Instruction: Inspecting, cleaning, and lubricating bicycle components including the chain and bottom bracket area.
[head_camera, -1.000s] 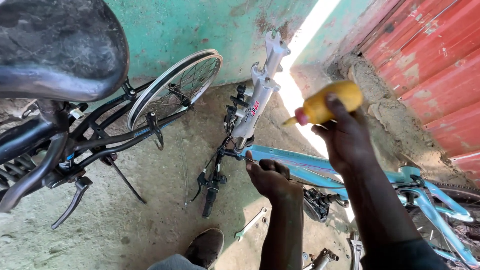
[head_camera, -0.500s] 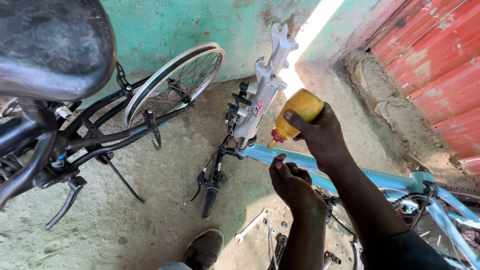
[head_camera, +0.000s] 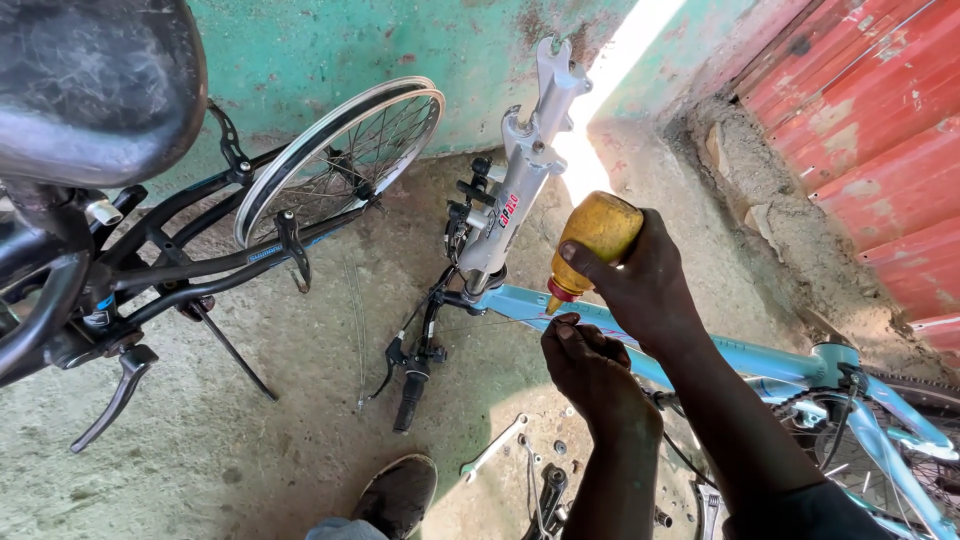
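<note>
- Two hands meet over the light blue bicycle frame (head_camera: 760, 358), which lies upside down on the concrete floor (head_camera: 300, 420). The right hand (head_camera: 640, 285) wraps its fingers tight around a yellow squeeze bottle (head_camera: 595, 235), tipped so the red nozzle (head_camera: 558, 293) points down at the frame just behind the silver fork (head_camera: 525, 160).
- The left hand (head_camera: 590, 365) sits directly under the nozzle, fingers curled narrow and pinched together — whether they grip some small part I cannot tell, since the fingertips hide it.
- One risk is a hard squeeze: the bottle is soft and fully gripped, so too much liquid could run along the tube and drip onto the floor, the loose metal pieces (head_camera: 560, 450) and the wrench (head_camera: 495, 445) below.
- Another is aim. The nozzle nearly touches the left fingers, so liquid may land on skin rather than the frame, and slick fingers could lose their pinch.
- The frame rests on its handlebar (head_camera: 415, 365) and looks lightly balanced — pressing down with either hand might roll it sideways toward the person's shoe (head_camera: 400, 495).
- The black bicycle (head_camera: 190, 265) stands on its kickstand (head_camera: 232, 350) near the left; its wheel (head_camera: 340, 155) is close to the fork, though well apart from both hands, so a knock seems less likely.
</note>
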